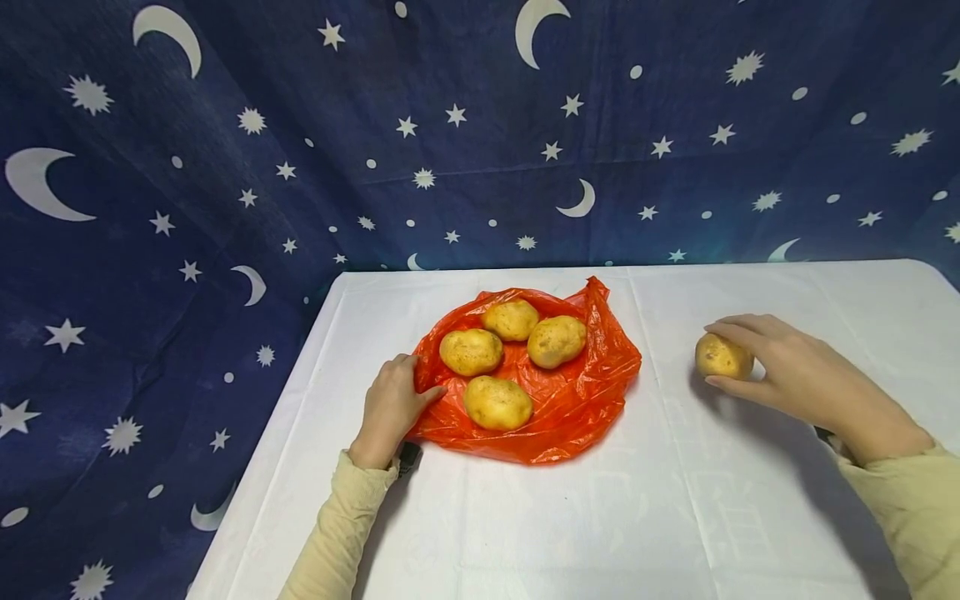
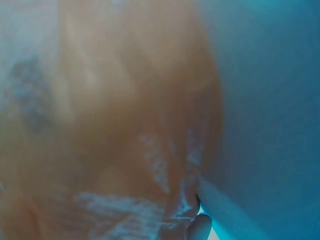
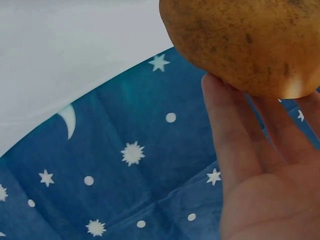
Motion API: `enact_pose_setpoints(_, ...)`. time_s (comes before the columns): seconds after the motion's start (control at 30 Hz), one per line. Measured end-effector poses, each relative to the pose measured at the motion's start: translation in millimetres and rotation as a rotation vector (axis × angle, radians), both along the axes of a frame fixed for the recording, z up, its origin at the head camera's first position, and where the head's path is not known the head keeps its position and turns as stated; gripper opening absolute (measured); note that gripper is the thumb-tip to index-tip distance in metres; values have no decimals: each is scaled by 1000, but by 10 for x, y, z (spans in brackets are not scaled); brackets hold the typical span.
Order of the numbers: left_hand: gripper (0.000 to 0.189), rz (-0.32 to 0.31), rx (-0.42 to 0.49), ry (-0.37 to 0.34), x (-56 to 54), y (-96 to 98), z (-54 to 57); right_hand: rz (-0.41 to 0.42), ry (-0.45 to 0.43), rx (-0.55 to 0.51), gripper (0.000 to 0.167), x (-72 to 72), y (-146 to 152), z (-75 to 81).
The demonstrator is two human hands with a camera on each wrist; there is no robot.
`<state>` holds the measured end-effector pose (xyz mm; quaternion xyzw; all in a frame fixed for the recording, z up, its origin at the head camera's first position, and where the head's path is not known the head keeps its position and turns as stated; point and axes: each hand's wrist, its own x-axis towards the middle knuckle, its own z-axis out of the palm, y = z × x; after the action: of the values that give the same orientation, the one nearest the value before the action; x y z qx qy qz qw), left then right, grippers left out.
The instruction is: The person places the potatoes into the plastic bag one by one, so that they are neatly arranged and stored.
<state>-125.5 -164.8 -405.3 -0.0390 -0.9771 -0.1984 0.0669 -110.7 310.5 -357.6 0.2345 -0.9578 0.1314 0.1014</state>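
Observation:
A red plastic bag (image 1: 577,417) lies spread open on the white-covered table, with several yellow potatoes (image 1: 498,403) inside it. At the bag's left edge, my left hand (image 1: 390,407) grips the plastic, thumb over the inner side and fingers outside. Blurred bag plastic (image 2: 135,100) fills much of the left wrist view. To the right of the bag, my right hand (image 1: 787,367) holds one more potato (image 1: 722,357) between thumb and fingers, a shadow below it. The right wrist view shows that potato (image 3: 245,45) close up, the fingers (image 3: 225,125) against its side.
The white tablecloth (image 1: 570,525) reaches from the left edge to the rounded far right corner. Behind and to the left hangs a dark blue curtain (image 1: 480,133) with white moons and stars.

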Motion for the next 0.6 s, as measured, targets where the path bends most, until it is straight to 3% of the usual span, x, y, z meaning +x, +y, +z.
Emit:
enact_pose_setpoints(0.23,57,2,3,-11,-12,-2,-7,13,-18,-37,64,-18,-147,47)
enact_pose_setpoints(0.6,55,1,8,0,-6,-4,-5,117,35,-81,65,-82,-359,100)
